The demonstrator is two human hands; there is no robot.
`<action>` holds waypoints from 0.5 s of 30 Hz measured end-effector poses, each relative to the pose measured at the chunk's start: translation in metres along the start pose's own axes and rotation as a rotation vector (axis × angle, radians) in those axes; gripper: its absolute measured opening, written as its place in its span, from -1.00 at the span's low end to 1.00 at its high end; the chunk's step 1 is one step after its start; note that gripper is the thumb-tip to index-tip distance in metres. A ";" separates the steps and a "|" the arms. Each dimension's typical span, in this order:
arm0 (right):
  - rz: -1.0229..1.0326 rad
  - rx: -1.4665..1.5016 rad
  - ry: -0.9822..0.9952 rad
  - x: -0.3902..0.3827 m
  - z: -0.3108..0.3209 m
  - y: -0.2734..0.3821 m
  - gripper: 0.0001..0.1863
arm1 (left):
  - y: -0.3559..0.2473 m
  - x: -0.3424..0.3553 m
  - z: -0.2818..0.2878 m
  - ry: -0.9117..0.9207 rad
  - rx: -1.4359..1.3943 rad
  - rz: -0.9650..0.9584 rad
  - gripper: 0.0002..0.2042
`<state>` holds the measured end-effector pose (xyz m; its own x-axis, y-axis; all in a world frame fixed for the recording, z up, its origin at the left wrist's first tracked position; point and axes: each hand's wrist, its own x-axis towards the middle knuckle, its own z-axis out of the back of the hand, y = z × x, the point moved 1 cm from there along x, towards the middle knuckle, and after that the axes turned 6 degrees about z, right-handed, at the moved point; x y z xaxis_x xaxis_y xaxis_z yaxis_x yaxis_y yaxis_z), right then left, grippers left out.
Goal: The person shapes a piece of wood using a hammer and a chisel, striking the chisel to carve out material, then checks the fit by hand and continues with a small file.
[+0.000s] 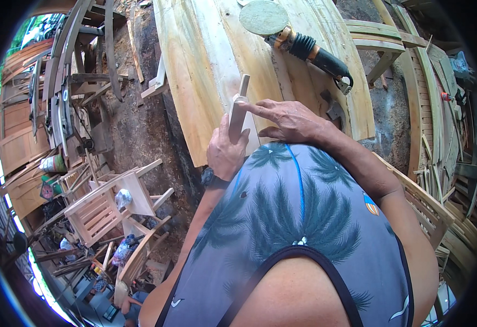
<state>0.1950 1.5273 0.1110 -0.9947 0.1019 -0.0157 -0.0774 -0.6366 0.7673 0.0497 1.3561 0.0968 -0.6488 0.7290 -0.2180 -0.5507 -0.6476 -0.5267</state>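
Note:
My left hand (227,151) is wrapped round a short wooden piece (237,120) that stands out past the thumb and points away from me. At its far end the piece narrows to a slimmer wooden tongue (244,85). My right hand (295,120) reaches in from the right with its index finger stretched out. That fingertip touches the piece near the base of the tongue, where a pale whitish spot shows. The thumb is held apart below. Both hands are over the near edge of a plank worktop (195,65).
A disc sander (317,57) with a round pale disc lies at the far right of the worktop. Wooden chair frames (102,210) stand on the left on the dirty floor (137,120). Stacked boards (437,103) line the right side. A slatted wooden piece (424,210) is beside my right arm.

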 end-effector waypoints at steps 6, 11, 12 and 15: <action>-0.173 0.033 0.016 -0.003 0.004 -0.001 -0.15 | 0.008 -0.001 -0.010 -0.043 0.003 -0.061 -0.33; -0.040 0.041 -0.027 -0.012 0.004 -0.007 -0.18 | 0.006 -0.003 -0.008 0.029 -0.105 -0.005 -0.38; 0.017 0.033 -0.058 -0.016 0.004 -0.009 -0.18 | 0.010 -0.002 -0.008 0.005 -0.105 -0.032 -0.40; -0.125 0.010 -0.291 -0.041 0.012 -0.033 -0.31 | 0.007 0.000 0.001 0.040 -0.158 -0.042 -0.46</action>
<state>0.2395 1.5529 0.0941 -0.9161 0.3941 0.0730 -0.1952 -0.5979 0.7774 0.0459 1.3514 0.0942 -0.6036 0.7652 -0.2239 -0.4853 -0.5755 -0.6583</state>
